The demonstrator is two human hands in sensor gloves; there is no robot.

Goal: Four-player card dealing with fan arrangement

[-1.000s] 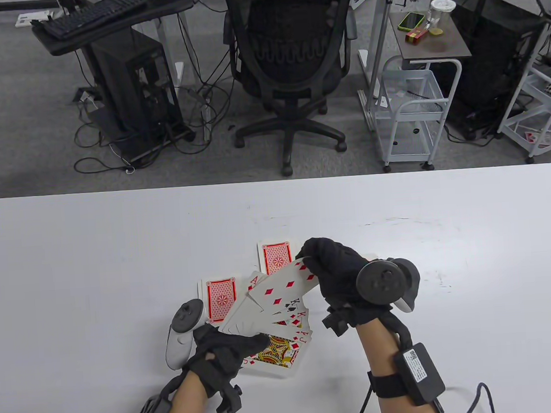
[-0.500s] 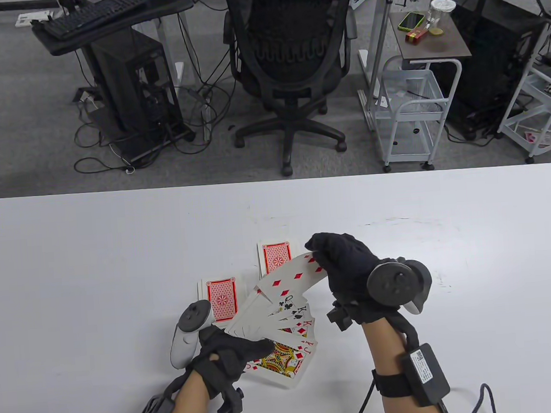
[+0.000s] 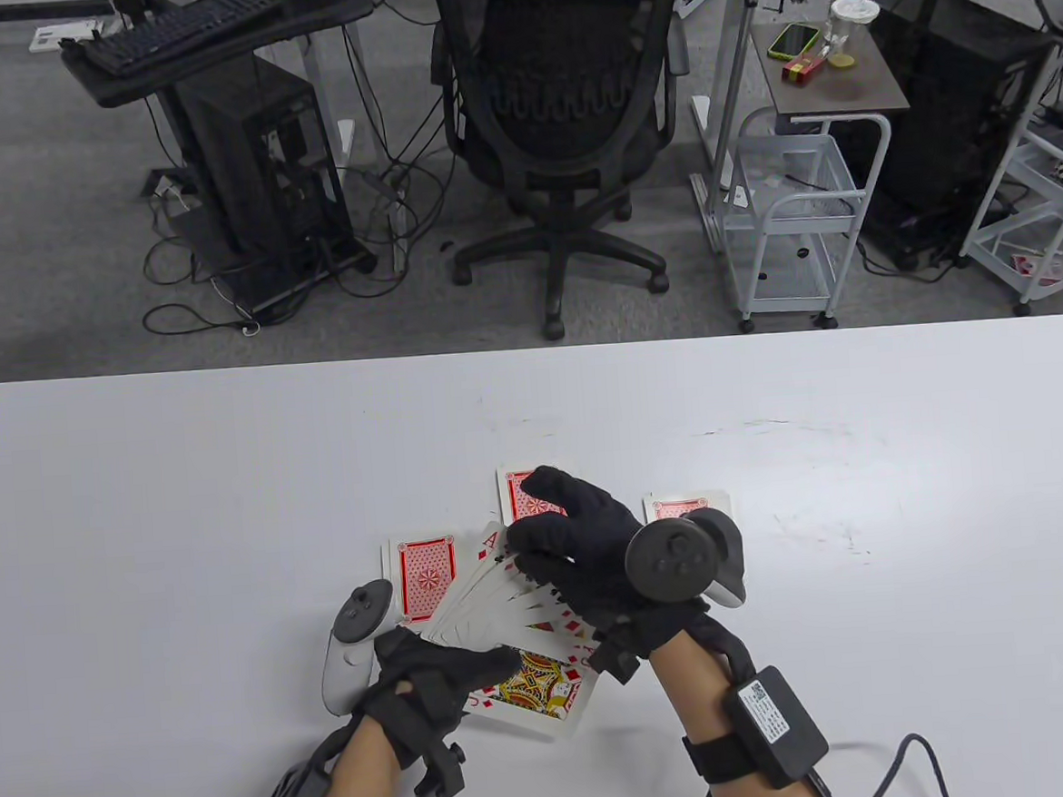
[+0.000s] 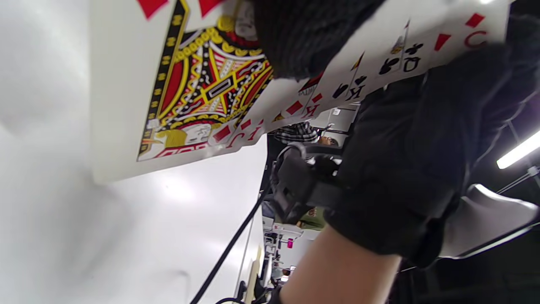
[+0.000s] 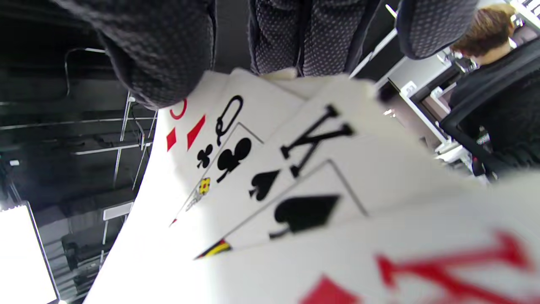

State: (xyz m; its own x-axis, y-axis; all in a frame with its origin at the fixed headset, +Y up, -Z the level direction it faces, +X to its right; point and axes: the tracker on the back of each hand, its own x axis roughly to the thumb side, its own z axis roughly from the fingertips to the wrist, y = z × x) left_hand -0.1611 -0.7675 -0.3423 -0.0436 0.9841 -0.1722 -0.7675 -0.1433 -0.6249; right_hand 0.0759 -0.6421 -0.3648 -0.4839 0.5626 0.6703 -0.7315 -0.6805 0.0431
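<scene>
my left hand sits nearest me, thumb + fingers pinching the base of the fan, which it holds face-up just above the white table. jack of diamonds is the bottom card, nearest my wrist. left wrist view shows the thumb pressed on the faces near the pivot.

right hand is over the fan's far edge, fingers curled onto the top cards; right wrist view shows fingertips bearing on the card edges by the q of clubs and k of spades. looks like a pinch on the upper cards, but i can't tell how many it has.

handling, my guess: cards are light, thin, slick, bendy, so they slide on each other easily and the fan can collapse. best hold is at the corner pivot w/ firm thumb pressure, pulling single cards by the outer edge.

beyond the fan, 3 face-down cards lie on the table: one left of it, one just past it, one right of it partly behind the right tracker. no containers on the table.
</scene>
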